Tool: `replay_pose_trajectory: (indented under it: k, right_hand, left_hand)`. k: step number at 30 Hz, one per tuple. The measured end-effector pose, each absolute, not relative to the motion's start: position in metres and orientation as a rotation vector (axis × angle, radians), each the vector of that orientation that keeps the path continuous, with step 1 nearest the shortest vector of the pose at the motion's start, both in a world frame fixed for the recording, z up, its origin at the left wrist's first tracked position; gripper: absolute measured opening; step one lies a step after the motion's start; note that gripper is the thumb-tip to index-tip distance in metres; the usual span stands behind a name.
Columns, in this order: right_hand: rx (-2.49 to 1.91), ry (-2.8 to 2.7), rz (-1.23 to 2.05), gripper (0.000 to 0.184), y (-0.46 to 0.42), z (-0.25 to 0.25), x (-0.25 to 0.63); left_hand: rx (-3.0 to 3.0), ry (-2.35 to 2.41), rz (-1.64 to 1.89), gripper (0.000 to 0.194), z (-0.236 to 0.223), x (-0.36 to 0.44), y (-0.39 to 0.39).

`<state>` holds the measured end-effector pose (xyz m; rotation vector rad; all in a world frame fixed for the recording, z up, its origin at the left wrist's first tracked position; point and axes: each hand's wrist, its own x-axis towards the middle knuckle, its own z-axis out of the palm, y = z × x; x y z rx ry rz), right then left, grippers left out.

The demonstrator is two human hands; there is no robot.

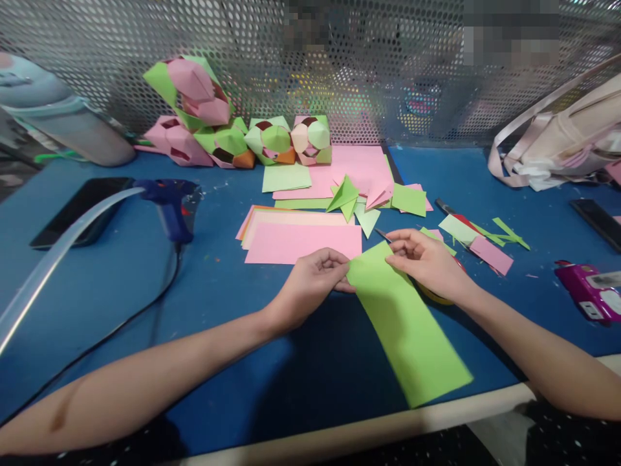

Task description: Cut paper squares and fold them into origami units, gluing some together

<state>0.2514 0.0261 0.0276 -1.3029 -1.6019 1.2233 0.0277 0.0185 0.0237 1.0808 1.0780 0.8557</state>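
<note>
both hands pinching the far end of a green paper strip

open room: the blue table mat [121, 285] lies bare nearer the body than the left hand [310, 281] and out to that hand's left, up to a black cable [160, 294] running from a blue glue gun [169, 204]. the mat's near edge passes under both forearms, and the strip's near end stops just short of it. just beyond the left hand sits a stack of pink paper sheets [301, 239], close to the fingertips. beyond the right hand [427, 262] lie folded green and pink pieces [359, 194]; to its right, loose offcuts [485, 243] and a magenta tool [589, 291] well apart. a yellow tape roll [436, 294] shows partly under the right hand. folded paper models [228, 129] stand against the perforated metal screen [145, 45] at the far edge.

green paper strip [407, 323]: long, rectangular, flat on the mat, angled from between the hands toward the near edge. surface plain lime green, uncreased as far as visible.

hands: left hand closed narrow, thumb and fingers gripping the strip's far left corner. right hand likewise narrow, pinching the far right corner.
</note>
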Motion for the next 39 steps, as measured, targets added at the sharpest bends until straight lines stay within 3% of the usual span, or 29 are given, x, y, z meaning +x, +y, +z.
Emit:
replay_pose_trajectory:
  k: [6,12,16,21,28,39]
  right_hand:
    - [-1.399,-1.787,0.980,0.035,0.030,0.028,0.253]
    - [-1.383,-2.006,0.667,0.029,0.024,0.025,0.247]
    - [-1.225,-2.097,0.575,0.007,0.021,0.018,0.244]
    - [-0.871,-2.363,0.416,0.020,0.021,0.006,0.247]
    - [-0.801,-2.436,0.218,0.027,0.016,0.004,0.243]
    - [-0.527,-2.679,0.012,0.028,0.011,0.005,0.246]
  left_hand:
    - [1.183,1.117,0.826,0.019,0.019,0.025,0.020]
    - [1.903,1.343,0.703,0.011,0.013,0.015,0.021]
    - [2.136,1.297,0.675,0.014,0.007,0.009,0.024]
    - [2.291,1.135,0.770,0.010,0.007,0.002,0.031]
    - [2.337,1.018,0.760,0.014,0.008,0.001,0.033]
    - [2.439,0.972,0.688,0.017,0.007,-0.012,0.045]
